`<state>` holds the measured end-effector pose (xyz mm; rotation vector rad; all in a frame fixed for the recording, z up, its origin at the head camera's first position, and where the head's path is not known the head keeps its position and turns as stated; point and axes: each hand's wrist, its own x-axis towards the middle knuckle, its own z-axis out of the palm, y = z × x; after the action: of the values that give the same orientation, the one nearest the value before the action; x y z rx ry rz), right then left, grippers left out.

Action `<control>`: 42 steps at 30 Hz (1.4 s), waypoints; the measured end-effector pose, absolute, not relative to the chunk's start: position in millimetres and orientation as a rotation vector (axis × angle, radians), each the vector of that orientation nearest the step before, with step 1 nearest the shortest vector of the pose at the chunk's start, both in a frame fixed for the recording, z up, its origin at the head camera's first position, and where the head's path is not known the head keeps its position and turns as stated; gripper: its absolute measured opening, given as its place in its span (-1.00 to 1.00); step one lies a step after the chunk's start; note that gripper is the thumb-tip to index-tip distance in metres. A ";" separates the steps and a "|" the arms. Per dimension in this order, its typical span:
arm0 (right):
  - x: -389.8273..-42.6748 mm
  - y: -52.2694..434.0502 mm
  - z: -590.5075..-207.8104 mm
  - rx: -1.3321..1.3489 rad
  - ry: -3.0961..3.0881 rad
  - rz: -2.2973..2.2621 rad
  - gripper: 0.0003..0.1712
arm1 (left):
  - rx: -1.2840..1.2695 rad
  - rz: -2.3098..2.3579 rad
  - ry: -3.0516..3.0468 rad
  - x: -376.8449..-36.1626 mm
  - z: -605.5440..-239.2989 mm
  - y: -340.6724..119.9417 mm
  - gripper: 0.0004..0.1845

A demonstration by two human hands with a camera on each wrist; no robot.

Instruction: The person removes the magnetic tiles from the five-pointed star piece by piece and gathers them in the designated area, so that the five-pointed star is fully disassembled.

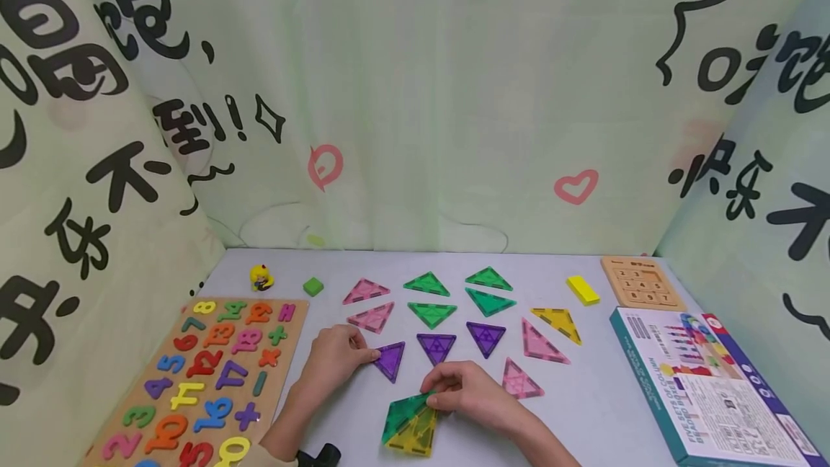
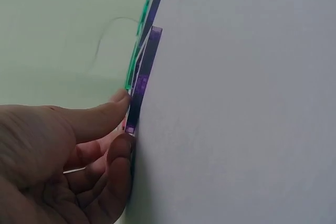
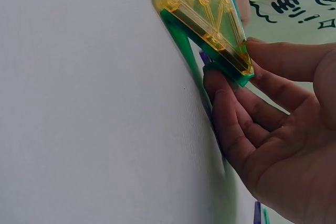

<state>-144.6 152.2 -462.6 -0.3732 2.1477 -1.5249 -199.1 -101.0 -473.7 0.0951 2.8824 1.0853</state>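
Right hand [image 1: 470, 389] pinches a stacked yellow tile [image 1: 418, 432] and green tile [image 1: 400, 415] at the tabletop's [image 1: 583, 409] near edge; left hand [image 1: 333, 355] pinches a purple triangle [image 1: 390, 359], which may slide into neighbouring tiles if nudged.

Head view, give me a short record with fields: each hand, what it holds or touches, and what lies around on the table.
left hand: fingertips pinch the corner of a purple translucent plastic triangle tile lying flat on the table
right hand: grip on a joined yellow and green translucent triangle tile pair
table: grey, with pink, green, purple and yellow triangle tiles in rows
left side: wooden number puzzle board
right side: printed cardboard toy box
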 end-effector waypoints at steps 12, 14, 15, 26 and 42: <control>-143.5 150.3 -465.3 -0.263 2.136 -1.636 -0.71 | 0.256 1.276 2.639 -196.5 -456.3 -96.2 -0.88; -143.9 150.7 -465.0 -0.253 2.149 -1.648 -0.71 | 0.348 1.261 2.534 -194.5 -454.0 -93.9 -0.89; -144.0 151.0 -464.5 -0.251 2.154 -1.655 -0.72 | 0.382 1.241 2.489 -193.1 -453.5 -92.5 -0.89; -144.8 153.3 -456.5 -0.219 2.203 -1.724 -0.77 | 0.407 1.223 2.194 -180.5 -451.7 -85.6 -0.90; -148.6 157.1 -464.6 -0.227 2.204 -1.616 -0.74 | 0.449 1.285 2.233 -182.1 -451.6 -91.4 -0.91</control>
<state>-148.6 157.1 -464.6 -0.2268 2.2038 -1.6165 -182.1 -91.4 -451.6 0.4491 2.2328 1.2850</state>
